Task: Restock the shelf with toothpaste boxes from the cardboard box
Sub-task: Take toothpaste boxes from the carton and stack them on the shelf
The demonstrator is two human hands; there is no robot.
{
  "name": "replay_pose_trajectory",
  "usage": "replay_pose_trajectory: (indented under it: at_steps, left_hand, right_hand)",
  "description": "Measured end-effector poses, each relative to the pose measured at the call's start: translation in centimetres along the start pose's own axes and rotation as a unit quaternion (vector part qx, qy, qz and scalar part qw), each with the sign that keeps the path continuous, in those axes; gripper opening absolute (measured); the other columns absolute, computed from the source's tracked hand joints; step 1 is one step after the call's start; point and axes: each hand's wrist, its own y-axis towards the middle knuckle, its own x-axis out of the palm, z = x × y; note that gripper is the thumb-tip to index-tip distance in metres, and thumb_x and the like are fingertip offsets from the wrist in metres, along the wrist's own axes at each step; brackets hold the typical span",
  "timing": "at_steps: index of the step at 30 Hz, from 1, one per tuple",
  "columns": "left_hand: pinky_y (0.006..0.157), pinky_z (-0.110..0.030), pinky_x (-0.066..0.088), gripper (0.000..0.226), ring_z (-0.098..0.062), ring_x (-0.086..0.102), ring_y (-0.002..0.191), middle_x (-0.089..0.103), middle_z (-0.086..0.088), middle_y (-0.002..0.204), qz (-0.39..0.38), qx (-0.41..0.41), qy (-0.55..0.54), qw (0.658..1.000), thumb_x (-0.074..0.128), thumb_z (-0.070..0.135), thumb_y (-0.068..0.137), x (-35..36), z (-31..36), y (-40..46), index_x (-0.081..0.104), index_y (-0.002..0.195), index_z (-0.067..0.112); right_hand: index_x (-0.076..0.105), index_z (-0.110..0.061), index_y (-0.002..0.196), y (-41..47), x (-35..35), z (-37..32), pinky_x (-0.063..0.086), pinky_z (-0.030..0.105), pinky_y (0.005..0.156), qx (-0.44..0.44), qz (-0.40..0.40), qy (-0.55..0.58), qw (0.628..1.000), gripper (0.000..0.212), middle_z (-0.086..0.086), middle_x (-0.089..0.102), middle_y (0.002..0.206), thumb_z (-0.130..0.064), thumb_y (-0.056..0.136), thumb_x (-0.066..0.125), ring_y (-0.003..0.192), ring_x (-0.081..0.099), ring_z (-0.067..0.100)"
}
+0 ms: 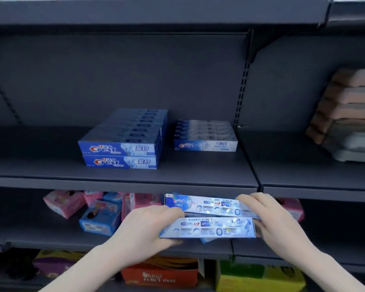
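**Two toothpaste boxes held below the shelf lip**

Two pale toothpaste boxes [209, 216] are carried together, long axes running left to right, one just above and behind the other; the left hand [148, 224] is closed around their left ends and the right hand [270, 216] clamps the right ends. They hang in front of the lower tier, just under the front edge of the target shelf [122, 180] — so the coming move is, by my reading, up and forward.

On that shelf the matching white stack [205, 137] lies almost straight above the held pair, same orientation; the right hand is nearer it. The dark blue stack [122, 144] sits just to its left, apart. Only the shelf lip stands between; pink and blue packets [82, 209] sit on the tier below, folded cloths [346, 110] to the right. The cardboard box is not in view.
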Motion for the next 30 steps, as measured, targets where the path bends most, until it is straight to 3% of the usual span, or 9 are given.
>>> replay_pose_trajectory:
  at_steps: [2,6,10,16,22,24,28,30]
  left_hand:
    - [0.067,-0.027,0.040,0.038,-0.009,0.055,0.088,0.060,0.013,0.093,0.009,0.009,0.011,1.000,0.040,0.062,0.072,-0.8,0.2,1.4,0.042,0.101,0.039]
    - [0.070,-0.026,0.038,0.042,-0.010,0.053,0.091,0.058,0.011,0.098,0.011,0.012,0.033,0.999,0.035,0.060,0.073,-1.8,0.0,4.6,0.047,0.104,0.034]
    - [0.075,-0.029,0.041,0.033,-0.011,0.052,0.096,0.058,0.010,0.101,0.003,0.007,0.057,0.998,0.054,0.050,0.080,-1.9,-0.5,7.9,0.048,0.108,0.033]
    - [0.081,-0.030,0.040,0.047,-0.013,0.053,0.105,0.058,0.011,0.112,-0.013,-0.007,0.052,0.999,0.062,0.053,0.078,-0.8,-2.0,11.8,0.047,0.119,0.034]
    - [0.085,-0.029,0.042,0.056,-0.016,0.053,0.112,0.059,0.008,0.123,0.009,-0.004,0.049,0.999,0.062,0.056,0.079,-0.4,-3.6,14.1,0.047,0.128,0.033]
    - [0.084,-0.029,0.043,0.057,-0.018,0.054,0.112,0.061,0.007,0.122,0.019,-0.004,0.037,0.999,0.063,0.055,0.078,-0.2,-4.2,14.6,0.049,0.127,0.032]
    - [0.076,-0.031,0.048,0.057,-0.021,0.060,0.100,0.066,0.003,0.108,0.052,0.022,0.041,0.998,0.053,0.064,0.072,0.5,-5.4,15.0,0.052,0.118,0.031]
    - [0.068,-0.030,0.049,0.059,-0.022,0.063,0.090,0.068,0.003,0.097,0.066,0.049,0.055,0.995,0.044,0.070,0.070,0.8,-5.7,15.1,0.056,0.111,0.029]
  right_hand:
    - [0.050,-0.027,0.123,0.8,-0.7,0.6,0.048,0.034,0.078,0.015,-0.002,0.016,1.000,0.049,-0.009,0.050,0.111,-0.005,0.081,0.060,0.105,0.041,0.010]
    - [0.046,-0.028,0.128,2.6,-1.5,2.3,0.040,0.025,0.083,0.021,0.012,0.023,0.999,0.048,-0.017,0.042,0.111,-0.007,0.086,0.056,0.107,0.037,0.005]
    - [0.047,-0.024,0.129,4.5,-2.0,4.1,0.033,0.019,0.082,0.029,0.011,0.029,0.999,0.049,-0.013,0.044,0.109,-0.003,0.085,0.056,0.108,0.044,0.012]
    - [0.047,-0.024,0.129,7.7,-1.8,6.6,0.031,0.017,0.080,0.041,-0.010,0.048,0.998,0.049,-0.010,0.046,0.110,-0.004,0.085,0.056,0.110,0.045,0.013]
    - [0.053,-0.021,0.127,11.0,-0.8,9.2,0.041,0.027,0.091,0.049,-0.029,0.081,0.995,0.051,0.002,0.053,0.111,-0.003,0.080,0.063,0.108,0.052,0.018]
    - [0.056,-0.021,0.124,11.9,-0.6,9.6,0.041,0.024,0.093,0.048,-0.025,0.109,0.993,0.050,0.003,0.053,0.112,-0.001,0.078,0.066,0.107,0.054,0.018]
    - [0.059,-0.027,0.115,12.9,-0.4,9.9,0.032,0.001,0.088,0.047,-0.003,0.169,0.985,0.051,-0.010,0.052,0.105,0.000,0.074,0.073,0.103,0.054,0.013]
    - [0.052,-0.031,0.117,13.0,-0.4,10.5,0.032,0.004,0.088,0.065,0.012,0.191,0.979,0.058,-0.006,0.054,0.111,-0.001,0.072,0.074,0.109,0.051,0.014]
